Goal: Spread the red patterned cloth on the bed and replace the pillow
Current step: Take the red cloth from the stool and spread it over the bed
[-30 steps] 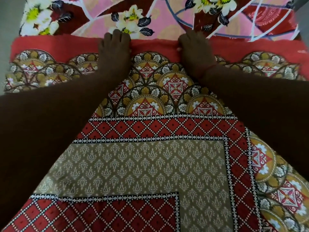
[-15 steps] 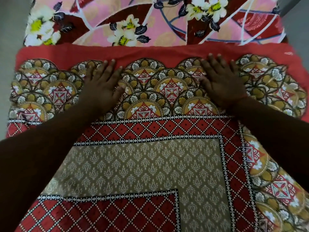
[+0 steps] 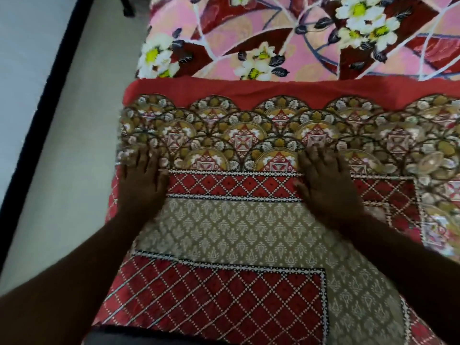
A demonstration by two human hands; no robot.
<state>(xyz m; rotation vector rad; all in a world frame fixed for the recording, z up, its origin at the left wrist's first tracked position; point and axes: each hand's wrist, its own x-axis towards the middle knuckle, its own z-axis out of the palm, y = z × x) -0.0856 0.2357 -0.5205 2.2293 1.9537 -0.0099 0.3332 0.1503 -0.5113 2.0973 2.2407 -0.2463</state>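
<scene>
The red patterned cloth (image 3: 249,220) is seen spread flat over the bed, its plain red far hem lying straight across the pink floral bedsheet (image 3: 286,38), which remains uncovered beyond it. Nearer than the hem, a band of gold and red scalloped motifs is followed by a red diamond border, a tan field with small white motifs, and a nearer red diamond panel. The left hand (image 3: 143,185) is laid palm down on the cloth close to its left edge, with its fingers (image 3: 146,158) extended and slightly spread, reaching from the diamond border into the scalloped band. The right hand (image 3: 326,188) is placed palm down further right, near the middle of the view, its fingers likewise straight and pointing to the far side, with the tips on the scalloped band. Nothing is gripped by either hand; the cloth is only pressed beneath flat, released fingers, and it extends around and between both hands. The cloth's left edge hangs at the side of the bed, beside the pale floor (image 3: 62,170), where a dark strip (image 3: 37,120) runs diagonally. The frame is somewhat blurred.
</scene>
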